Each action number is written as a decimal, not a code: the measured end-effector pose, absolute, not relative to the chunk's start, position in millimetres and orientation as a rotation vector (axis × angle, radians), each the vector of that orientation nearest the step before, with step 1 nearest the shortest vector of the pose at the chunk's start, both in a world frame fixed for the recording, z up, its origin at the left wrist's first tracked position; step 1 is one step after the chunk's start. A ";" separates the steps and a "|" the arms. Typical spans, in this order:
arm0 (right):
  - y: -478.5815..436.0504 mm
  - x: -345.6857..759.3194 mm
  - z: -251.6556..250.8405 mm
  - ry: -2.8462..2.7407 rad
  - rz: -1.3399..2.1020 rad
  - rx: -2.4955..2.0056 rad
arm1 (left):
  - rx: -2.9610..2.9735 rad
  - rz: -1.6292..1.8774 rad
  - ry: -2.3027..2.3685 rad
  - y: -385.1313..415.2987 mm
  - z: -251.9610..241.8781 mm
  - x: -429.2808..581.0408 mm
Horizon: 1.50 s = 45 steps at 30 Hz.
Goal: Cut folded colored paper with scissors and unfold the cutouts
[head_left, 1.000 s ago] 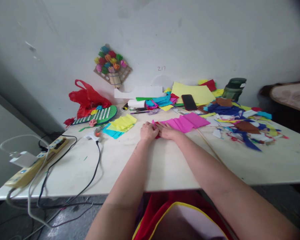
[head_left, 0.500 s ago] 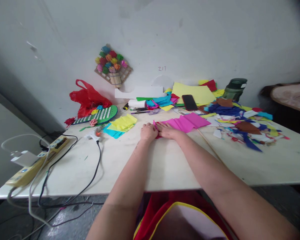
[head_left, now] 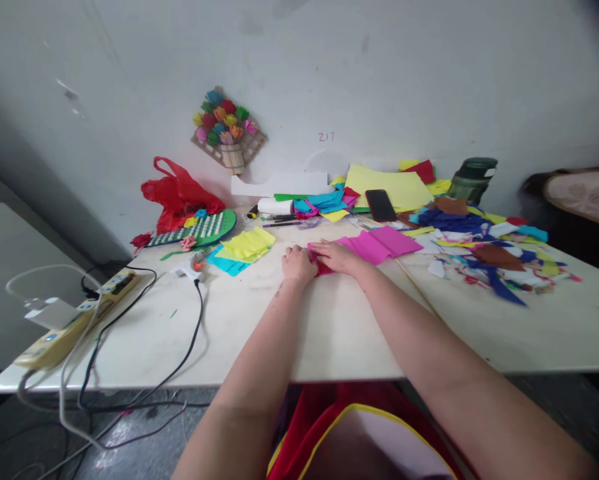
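Both my hands rest on the white table (head_left: 329, 333) at its middle, pressing on a small red piece of paper (head_left: 323, 269). My left hand (head_left: 298, 263) is curled, its fingers closed on the paper's left edge. My right hand (head_left: 336, 256) lies flat over the paper with fingers stretched to the left. Just right of it lie several pink paper sheets (head_left: 374, 244). A thin wooden stick (head_left: 419, 290) runs along the table beside my right forearm.
Yellow and blue paper squares (head_left: 242, 248) lie to the left, a black phone (head_left: 382, 204) on yellow sheets behind, coloured paper scraps (head_left: 484, 247) at right, a green bottle (head_left: 472, 179). A red bag (head_left: 179, 195), a power strip (head_left: 74, 320) with cables sit at left.
My right hand has slid a little to the left over the red paper, and the view has shifted slightly. The left hand stays in place.
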State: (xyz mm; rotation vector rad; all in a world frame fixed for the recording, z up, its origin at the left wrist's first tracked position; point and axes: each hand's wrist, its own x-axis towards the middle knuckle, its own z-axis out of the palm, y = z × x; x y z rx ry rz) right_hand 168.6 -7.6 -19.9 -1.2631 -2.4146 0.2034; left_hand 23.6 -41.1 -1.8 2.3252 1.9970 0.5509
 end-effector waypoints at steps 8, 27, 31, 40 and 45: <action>-3.9 167.8 -26.9 -2.464 0.195 -1.323 | 2.015 0.510 2.164 -35.8 2.8 27.5; -5.3 175.9 -13.5 -1.669 0.632 -1.159 | 2.085 1.155 1.592 -29.1 -4.9 15.6; -11.4 183.2 -0.6 -1.567 0.737 -1.068 | 2.142 1.167 1.394 -28.6 -5.6 12.9; 5.8 198.9 21.3 -1.865 0.702 -1.099 | 2.103 1.193 1.287 -30.3 -2.5 10.5; 3.4 202.3 42.4 -2.062 0.773 -1.139 | 2.057 1.181 1.269 -32.5 -0.5 8.2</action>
